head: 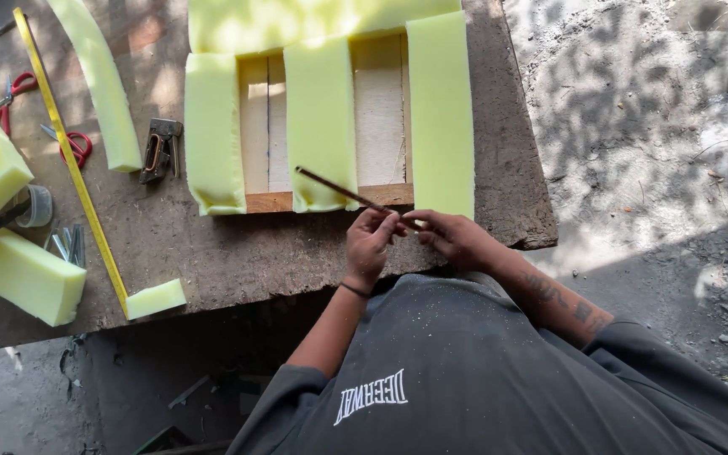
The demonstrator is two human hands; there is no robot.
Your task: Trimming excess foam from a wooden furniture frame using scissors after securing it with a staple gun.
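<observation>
Item: thin dark brown stick [343, 190], pencil-like, long axis diagonal, free tip pointing up-left over the yellow foam strips [322, 118], near end down-right at the hands.

Left hand [370, 243]: fingers pinched on the stick's near end.

Right hand [457, 238]: fingertips closed on the same end (both hands meet at the near edge of the worn wooden workbench [238, 253]).

Beneath: pale wooden slatted frame [378, 109].

Nearby, left: long yellow ruler [69, 160], black staple gun [159, 149], red-handled pliers [10, 94].

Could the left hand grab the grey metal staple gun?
Probably yes: bare tabletop lies between the left hand and the grey metal staple gun, but it first must free the thin brown stick.
</observation>
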